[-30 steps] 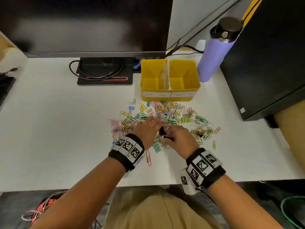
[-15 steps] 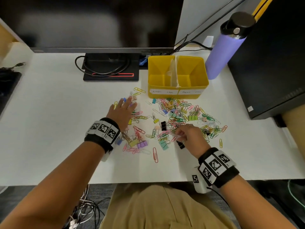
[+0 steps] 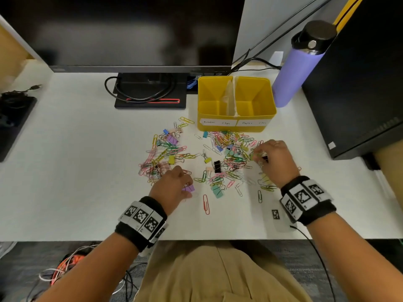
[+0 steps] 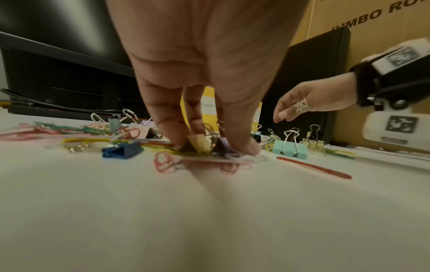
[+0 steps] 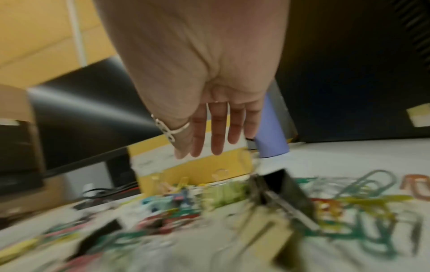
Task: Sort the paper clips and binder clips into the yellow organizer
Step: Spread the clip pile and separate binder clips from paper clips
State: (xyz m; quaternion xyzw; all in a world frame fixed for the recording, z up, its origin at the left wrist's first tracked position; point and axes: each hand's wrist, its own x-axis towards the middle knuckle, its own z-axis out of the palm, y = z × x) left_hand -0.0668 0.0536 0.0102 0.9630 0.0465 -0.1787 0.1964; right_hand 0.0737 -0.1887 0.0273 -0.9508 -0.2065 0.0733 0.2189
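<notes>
The yellow organizer (image 3: 229, 128) stands at the back of the desk, its two compartments labelled for binder clips and paper clips. Coloured paper clips and binder clips lie in two patches, one left (image 3: 165, 153) and one right (image 3: 231, 149). My left hand (image 3: 174, 184) is at the near edge of the left patch. Its fingertips (image 4: 172, 134) pinch a purple binder clip (image 3: 188, 188) and a yellow binder clip (image 4: 199, 145) together on the desk. My right hand (image 3: 274, 160) hovers over the right patch with fingers (image 5: 217, 132) straight, holding nothing. A black binder clip (image 5: 287, 185) lies below it.
A monitor (image 3: 130, 31) and its stand base (image 3: 150, 99) with a looped cable sit behind the clips. A purple bottle (image 3: 298, 68) stands right of the organizer, beside a black computer case (image 3: 359, 83). A long red paper clip (image 3: 206, 203) lies near the desk's front edge.
My left hand came back from the far left of the pile to the near side and now pinches binder clips. My right hand moved right and away, fingers now straight.
</notes>
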